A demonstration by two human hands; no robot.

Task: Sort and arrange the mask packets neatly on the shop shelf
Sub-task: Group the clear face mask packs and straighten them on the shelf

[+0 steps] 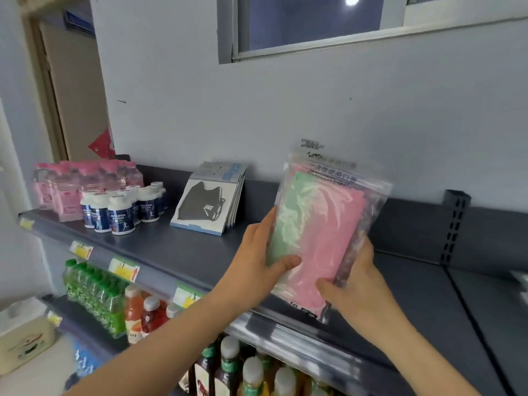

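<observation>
Both my hands hold a stack of clear mask packets (323,227) upright over the front of the dark grey top shelf (177,247). The front packet shows pink and green masks. My left hand (257,261) grips the stack's left edge with the thumb across the front. Along the lower right edge, my right hand (357,281) grips it, thumb on the front. A few packets of black masks (208,198) lean against the back wall to the left. Pink mask packets (85,181) stand at the shelf's far left.
White-capped blue supplement bottles (120,210) stand in front of the pink packets. A slotted shelf upright (454,227) rises at the right. Drink bottles (114,298) fill the shelves below. A tissue pack (25,338) lies at the lower left.
</observation>
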